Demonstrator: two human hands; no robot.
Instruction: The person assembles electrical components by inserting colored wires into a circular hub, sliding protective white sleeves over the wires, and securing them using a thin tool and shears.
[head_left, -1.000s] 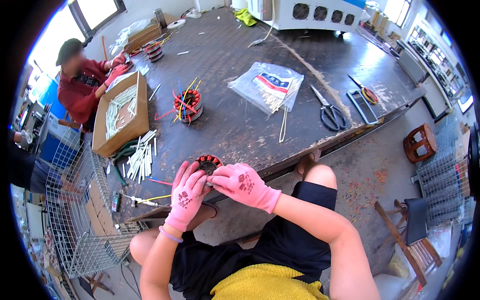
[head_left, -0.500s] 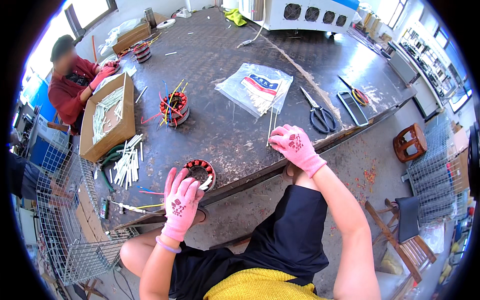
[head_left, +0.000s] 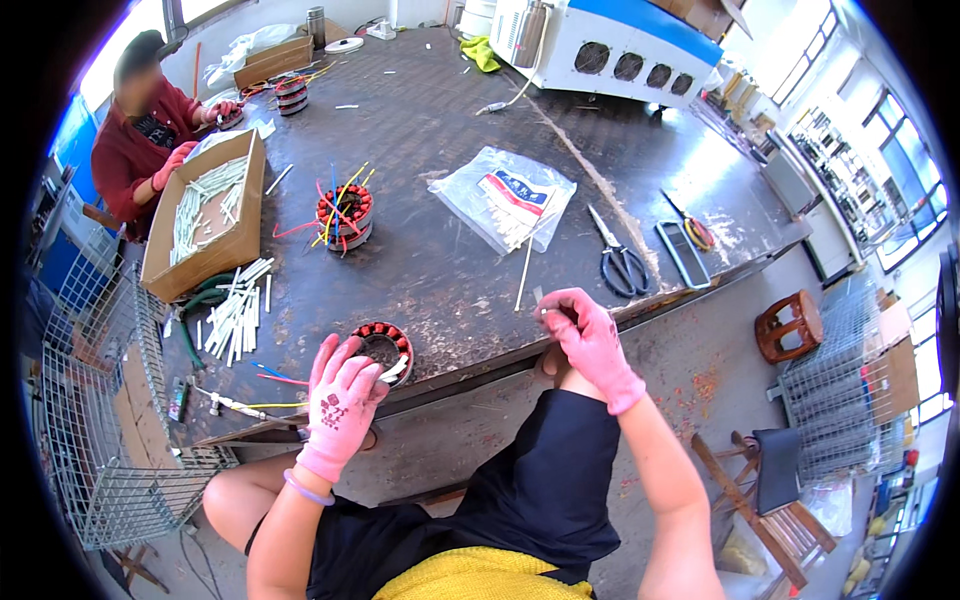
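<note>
My left hand, in a pink glove, grips the left side of a motor stator, a ring with red-wound coils, at the table's near edge. White pieces stick out of the stator beside my thumb. Blue, red and yellow leads run out leftward from under that hand. My right hand, also gloved in pink, is raised over the near edge with finger and thumb pinched on a thin pale strip. A thin pale stick lies on the table near it, below a clear plastic bag of white pieces.
Another wired stator stands mid-table. White sticks lie piled beside a cardboard box of more sticks. Scissors, a phone-like device and red-handled scissors lie rightward. A co-worker sits at the far left.
My right hand has lifted off the table and drawn back toward me with a pale strip, leaving one stick there. My left hand stays at the stator. The whole view has tilted slightly.
</note>
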